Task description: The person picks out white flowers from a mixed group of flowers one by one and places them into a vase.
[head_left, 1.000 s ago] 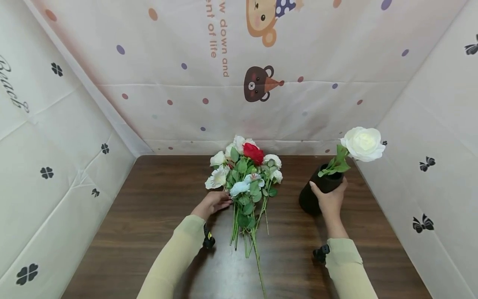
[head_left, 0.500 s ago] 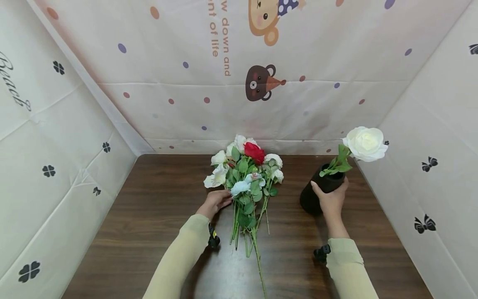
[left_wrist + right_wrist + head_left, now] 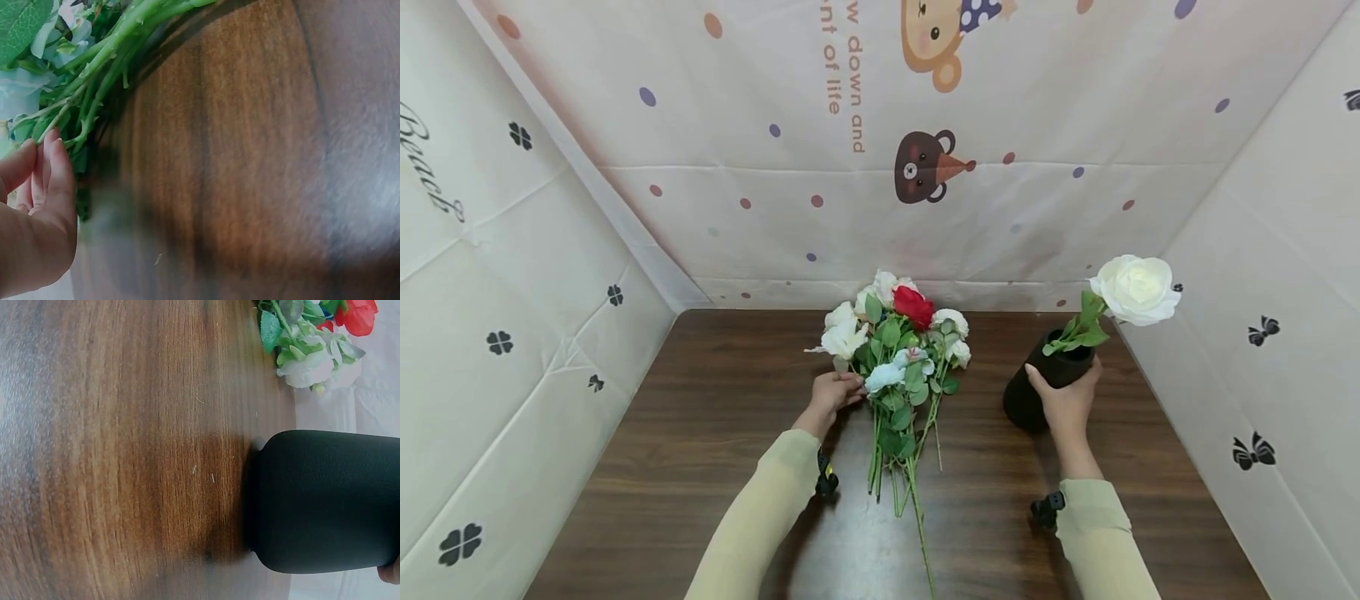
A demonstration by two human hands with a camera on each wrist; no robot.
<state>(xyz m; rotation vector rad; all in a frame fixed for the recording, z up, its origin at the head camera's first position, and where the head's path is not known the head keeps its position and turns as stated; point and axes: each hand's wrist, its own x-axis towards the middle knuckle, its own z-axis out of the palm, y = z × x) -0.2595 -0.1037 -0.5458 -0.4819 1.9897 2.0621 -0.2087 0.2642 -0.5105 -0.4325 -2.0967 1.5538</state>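
In the head view a bunch of artificial flowers (image 3: 901, 375) lies on the table, with white blooms, a red rose (image 3: 913, 307) and a pale blue flower (image 3: 885, 377). My left hand (image 3: 833, 395) is at the bunch's left side, below a white flower (image 3: 844, 337). The left wrist view shows its thumb and fingertips pinching a thin green stem (image 3: 61, 114) among the others. On the right, my right hand (image 3: 1068, 404) grips a black vase (image 3: 1032, 398) around its upper part. One large white rose (image 3: 1135, 289) with green leaves leans rightward out of the vase mouth.
Dark wooden table (image 3: 715, 425) under everything. A long stem (image 3: 920, 523) reaches toward the table's near edge. Printed cloth walls (image 3: 760, 217) enclose the back and both sides. In the right wrist view the vase's base (image 3: 259, 500) is close over the wood.
The white flower by my left hand has shifted up and right, closer to the bunch, and the hand has risen slightly with it. The right hand and vase stay about where they were.
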